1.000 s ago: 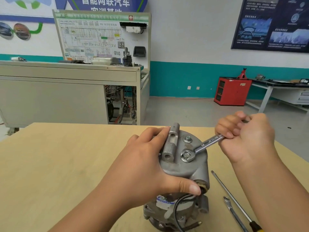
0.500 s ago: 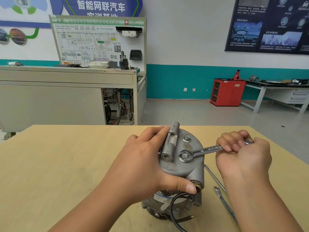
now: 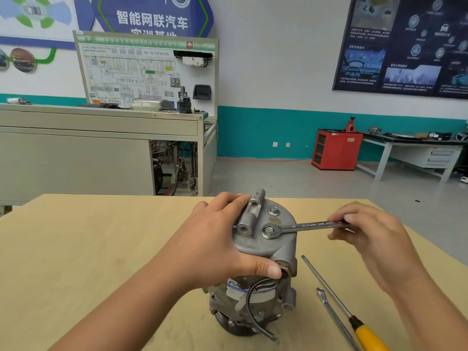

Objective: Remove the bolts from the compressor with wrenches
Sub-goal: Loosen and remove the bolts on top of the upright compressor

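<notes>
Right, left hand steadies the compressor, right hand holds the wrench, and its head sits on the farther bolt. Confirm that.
Not quite. The head view shows the wrench with its head on the nearer bolt; the farther bolt is bare. The rest is right: the left hand steadies the compressor and the right hand holds the wrench.

Compressor (image 3: 268,245) housing: cast metal, matt grey, slightly rough, dull stain on top. Bolts (image 3: 273,211) on compressor top: bright plated metal. Wrench (image 3: 311,226): polished metal, glossy, stamped lettering. Table (image 3: 101,249) under compressor: pale wood-look board, smooth, matt. Right of compressor, screwdriver (image 3: 326,287): bare metal shaft, glossy yellow plastic handle. Cable (image 3: 249,307) at compressor front: black, smooth sheath.
</notes>
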